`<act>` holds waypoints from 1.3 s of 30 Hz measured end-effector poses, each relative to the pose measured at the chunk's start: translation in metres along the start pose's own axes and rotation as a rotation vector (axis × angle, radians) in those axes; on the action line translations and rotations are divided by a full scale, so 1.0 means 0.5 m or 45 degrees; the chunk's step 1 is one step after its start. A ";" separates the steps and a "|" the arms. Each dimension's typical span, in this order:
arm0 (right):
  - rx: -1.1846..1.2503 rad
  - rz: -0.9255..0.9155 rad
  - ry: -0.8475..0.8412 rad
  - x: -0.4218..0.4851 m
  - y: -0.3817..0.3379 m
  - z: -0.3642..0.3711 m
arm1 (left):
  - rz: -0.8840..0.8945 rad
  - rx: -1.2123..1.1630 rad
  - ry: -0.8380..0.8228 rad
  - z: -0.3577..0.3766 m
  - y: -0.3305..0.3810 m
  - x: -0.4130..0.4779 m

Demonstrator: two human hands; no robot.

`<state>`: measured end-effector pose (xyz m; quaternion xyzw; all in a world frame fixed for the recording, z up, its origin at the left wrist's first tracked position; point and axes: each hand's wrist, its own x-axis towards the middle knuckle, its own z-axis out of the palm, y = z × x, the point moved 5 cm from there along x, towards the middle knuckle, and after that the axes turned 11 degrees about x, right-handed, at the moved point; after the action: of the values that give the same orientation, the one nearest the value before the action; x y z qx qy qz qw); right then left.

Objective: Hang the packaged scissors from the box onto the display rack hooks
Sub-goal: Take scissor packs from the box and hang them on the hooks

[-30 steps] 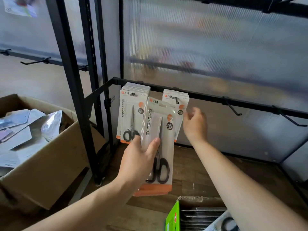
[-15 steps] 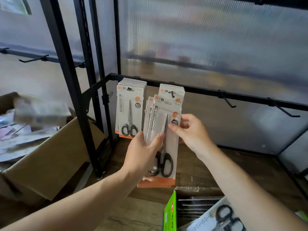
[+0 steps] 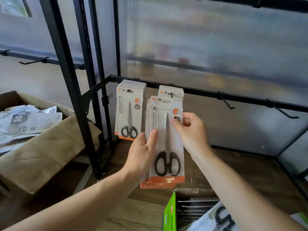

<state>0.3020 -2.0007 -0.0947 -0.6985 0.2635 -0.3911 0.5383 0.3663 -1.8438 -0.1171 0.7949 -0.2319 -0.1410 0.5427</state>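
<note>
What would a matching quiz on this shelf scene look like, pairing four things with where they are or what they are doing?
Things:
1. left hand
2. right hand
3. bare hook
4. cardboard box

States:
A. at the far left, with wrappers inside
B. pinches the front pack at its upper right edge
C. sticks out from the rail with nothing on it
D. grips the stack from its left side

Pairs: 1-D, 2-B, 3-C, 4-A
</note>
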 end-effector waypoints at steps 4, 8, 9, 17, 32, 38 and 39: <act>0.093 0.044 0.072 0.002 0.016 0.004 | -0.018 -0.105 -0.065 0.009 0.002 0.001; 0.248 0.170 0.175 0.005 0.037 0.005 | -0.086 -0.106 -0.100 0.014 0.000 -0.001; 0.266 0.180 0.180 0.005 0.040 0.005 | -0.075 -0.078 -0.081 0.013 0.000 0.000; 0.073 0.040 0.234 0.040 0.020 -0.019 | -0.069 0.147 0.176 -0.038 -0.001 0.012; -0.210 -0.033 0.323 0.091 0.046 0.018 | -0.022 0.162 0.199 -0.073 -0.012 0.018; -0.308 -0.020 0.317 0.146 0.056 0.031 | 0.023 0.204 0.162 -0.058 -0.004 0.016; -0.347 -0.012 0.302 0.153 0.060 0.032 | 0.024 0.196 0.163 -0.057 -0.002 0.016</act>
<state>0.3594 -2.0607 -0.1053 -0.7152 0.3723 -0.4338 0.4021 0.3869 -1.8250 -0.1070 0.8393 -0.2144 -0.0665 0.4951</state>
